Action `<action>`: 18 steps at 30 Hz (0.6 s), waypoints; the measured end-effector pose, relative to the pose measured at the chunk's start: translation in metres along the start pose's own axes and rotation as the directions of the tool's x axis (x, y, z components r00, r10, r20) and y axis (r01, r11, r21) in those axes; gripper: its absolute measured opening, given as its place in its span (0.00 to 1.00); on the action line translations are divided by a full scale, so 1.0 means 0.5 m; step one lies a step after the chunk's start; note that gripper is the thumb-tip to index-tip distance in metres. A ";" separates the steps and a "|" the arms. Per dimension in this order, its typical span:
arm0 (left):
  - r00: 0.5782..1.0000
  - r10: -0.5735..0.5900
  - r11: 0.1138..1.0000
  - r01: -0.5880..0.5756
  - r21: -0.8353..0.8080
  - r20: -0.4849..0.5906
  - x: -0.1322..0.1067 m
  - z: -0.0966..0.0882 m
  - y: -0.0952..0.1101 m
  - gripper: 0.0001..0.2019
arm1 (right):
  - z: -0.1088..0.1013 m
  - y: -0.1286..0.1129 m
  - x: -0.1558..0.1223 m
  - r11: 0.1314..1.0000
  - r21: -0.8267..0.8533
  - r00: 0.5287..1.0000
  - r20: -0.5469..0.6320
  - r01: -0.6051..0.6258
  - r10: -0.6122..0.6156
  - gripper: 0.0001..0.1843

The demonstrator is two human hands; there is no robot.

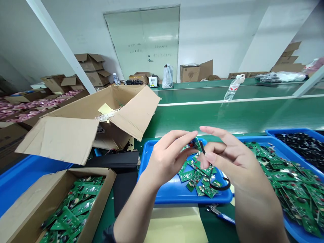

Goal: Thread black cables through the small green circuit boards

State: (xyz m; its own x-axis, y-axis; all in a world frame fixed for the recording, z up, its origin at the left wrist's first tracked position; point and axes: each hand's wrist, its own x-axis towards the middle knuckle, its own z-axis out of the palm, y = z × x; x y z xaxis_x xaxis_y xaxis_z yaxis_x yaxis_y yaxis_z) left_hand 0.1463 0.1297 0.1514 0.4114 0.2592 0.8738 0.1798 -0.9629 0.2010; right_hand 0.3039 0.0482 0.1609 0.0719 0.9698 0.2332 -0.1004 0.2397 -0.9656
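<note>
The blue plastic tray on the green tabletop holds loose green circuit boards; the brown cardboard box at left holds more. Above the tray, the left hand grips a thin green circuit board, nearly edge-on, long axis steep, top tipped left. The right hand pinches a black strip, curling lower right.

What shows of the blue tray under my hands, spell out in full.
The blue tray looks like glossy plastic: shallow, with a raised rim and rounded corners. It lies flat on the green work surface and holds loose green circuit boards, those in view mostly toward its right side. The left hand and right hand are over it, hiding parts. Whether the looped black cable touches it, I cannot tell.
</note>
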 end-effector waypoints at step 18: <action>0.964 -0.225 0.928 0.255 -0.273 0.139 -0.008 0.011 -0.001 0.16 | 0.004 0.010 0.000 0.998 -0.055 0.999 -0.040 0.029 -0.031 0.21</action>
State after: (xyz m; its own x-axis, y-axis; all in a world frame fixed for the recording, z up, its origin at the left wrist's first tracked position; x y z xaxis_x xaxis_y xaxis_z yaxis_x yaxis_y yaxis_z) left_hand 0.1492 0.1297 0.1452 0.4808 0.4767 0.7359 0.0280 -0.8472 0.5305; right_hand 0.3012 0.0497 0.1564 0.1145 0.9593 0.2580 -0.0440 0.2644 -0.9634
